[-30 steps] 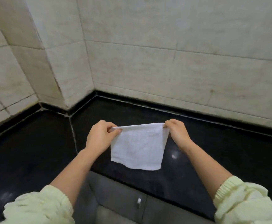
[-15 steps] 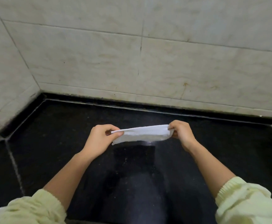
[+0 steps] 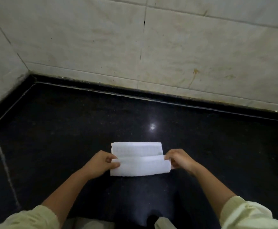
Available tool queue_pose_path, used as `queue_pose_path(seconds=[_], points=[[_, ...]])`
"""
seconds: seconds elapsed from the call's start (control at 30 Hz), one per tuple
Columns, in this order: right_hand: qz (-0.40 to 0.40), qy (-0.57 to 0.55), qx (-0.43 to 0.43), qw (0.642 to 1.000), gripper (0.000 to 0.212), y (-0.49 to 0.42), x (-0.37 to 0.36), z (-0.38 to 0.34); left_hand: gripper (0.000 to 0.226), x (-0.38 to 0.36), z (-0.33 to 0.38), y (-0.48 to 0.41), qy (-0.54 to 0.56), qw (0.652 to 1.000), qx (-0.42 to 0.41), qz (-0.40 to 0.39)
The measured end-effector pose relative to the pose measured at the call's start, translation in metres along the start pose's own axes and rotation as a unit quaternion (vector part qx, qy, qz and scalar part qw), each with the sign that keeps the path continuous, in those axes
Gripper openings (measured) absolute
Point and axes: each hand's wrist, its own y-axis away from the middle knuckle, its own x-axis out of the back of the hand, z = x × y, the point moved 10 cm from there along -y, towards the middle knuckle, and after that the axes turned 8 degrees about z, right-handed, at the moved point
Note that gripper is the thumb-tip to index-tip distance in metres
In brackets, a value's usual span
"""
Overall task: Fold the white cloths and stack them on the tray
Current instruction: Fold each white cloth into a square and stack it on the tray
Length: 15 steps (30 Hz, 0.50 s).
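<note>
We have one cloth (image 3: 139, 160) on the black counter (image 3: 68, 138), near its middle, below the tiled wall (image 3: 135, 47). It is mid-fold: the near flap is raised and doubled toward the far half, which lies flat. Left hand (image 3: 101, 162) pinches the flap's left end; right hand (image 3: 178, 159) pinches its right end, the two set apart across the cloth. Fold not yet pressed down. No tray and no other cloths in view, so we cannot tell how many are left. We judge stacking is pending.
</note>
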Motion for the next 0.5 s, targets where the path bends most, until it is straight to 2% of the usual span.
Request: queue_pose_path(seconds=[0.1, 0.27, 0.33, 0.5], points=[[0.017, 0.015, 0.020, 1.000, 0.004, -0.015, -0.003, -0.002, 0.009, -0.001, -0.009, -0.013, 0.037, 0.999, 0.013, 0.016], [0.072, 0.065, 0.058, 0.994, 0.009, -0.042, -0.002, -0.011, 0.040, 0.011, -0.030, -0.041, 0.052, 0.994, 0.042, 0.088], [0.098, 0.092, 0.067, 0.989, 0.009, -0.048, -0.002, -0.018, 0.045, 0.012, -0.036, -0.052, 0.061, 0.990, 0.058, 0.112], [0.132, 0.155, 0.088, 0.975, 0.010, -0.057, -0.006, -0.028, 0.035, 0.018, -0.033, -0.061, 0.038, 0.981, 0.083, 0.169]])
